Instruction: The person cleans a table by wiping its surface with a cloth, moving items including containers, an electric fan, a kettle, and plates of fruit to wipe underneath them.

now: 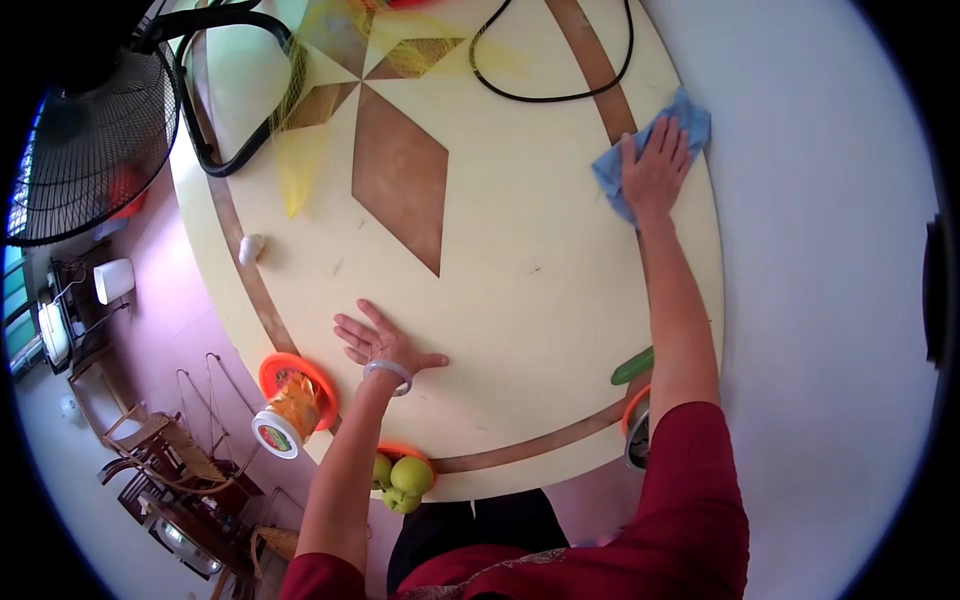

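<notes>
My right hand [656, 168] presses flat on a crumpled blue cloth [612, 176] at the right edge of the round table [520, 330]. The cloth shows on both sides of the hand and past the fingertips. Spread fingers mark my left hand [385, 342], which is over the bare tabletop left of centre and holds nothing; a pale bracelet [388, 372] circles its wrist. Down and left of that hand, an orange plate [328, 385] bears a tilted jar [290, 415] with a white lid.
Green fruit [410, 476] sits at the near edge. A cucumber [632, 366] and a metal bowl [638, 440] lie near my right forearm. Garlic [251, 249] is at the left. Yellow netting [293, 175], a black cable [530, 99] and a fan [95, 140] are farther off.
</notes>
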`<state>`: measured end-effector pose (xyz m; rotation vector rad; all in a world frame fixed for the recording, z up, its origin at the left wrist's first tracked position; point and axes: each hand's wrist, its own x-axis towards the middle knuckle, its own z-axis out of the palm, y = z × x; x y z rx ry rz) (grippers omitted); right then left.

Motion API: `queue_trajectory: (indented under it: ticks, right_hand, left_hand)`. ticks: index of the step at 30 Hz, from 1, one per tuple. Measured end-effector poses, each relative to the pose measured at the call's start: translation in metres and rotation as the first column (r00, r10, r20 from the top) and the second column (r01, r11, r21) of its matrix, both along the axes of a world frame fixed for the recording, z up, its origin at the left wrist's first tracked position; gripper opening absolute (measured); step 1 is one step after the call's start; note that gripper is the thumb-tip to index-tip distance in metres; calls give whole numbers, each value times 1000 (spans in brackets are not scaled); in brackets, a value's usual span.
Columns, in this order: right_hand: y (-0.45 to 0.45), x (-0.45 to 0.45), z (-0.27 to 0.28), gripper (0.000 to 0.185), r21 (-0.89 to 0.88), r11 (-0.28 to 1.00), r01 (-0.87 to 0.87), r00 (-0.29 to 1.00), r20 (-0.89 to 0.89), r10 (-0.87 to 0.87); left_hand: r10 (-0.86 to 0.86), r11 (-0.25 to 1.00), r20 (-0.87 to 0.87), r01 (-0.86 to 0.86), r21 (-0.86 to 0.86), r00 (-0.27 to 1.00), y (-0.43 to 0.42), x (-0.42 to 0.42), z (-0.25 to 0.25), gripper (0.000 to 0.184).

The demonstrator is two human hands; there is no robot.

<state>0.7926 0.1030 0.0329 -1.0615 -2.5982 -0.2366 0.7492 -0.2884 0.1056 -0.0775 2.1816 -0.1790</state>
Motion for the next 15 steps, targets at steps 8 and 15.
queue_trajectory:
  ticks: [8,15]
  right_hand:
    - [52,-13,-6,57,80,996,27,1000,-15,-26]
    - [30,-10,-19,58,134,981,138,987,-102,-124]
  left_hand:
    - [-75,996,14,76,-55,997,-4,1,-10,152]
    - [-96,992,-25,94,-83,995,3,1,-5,153]
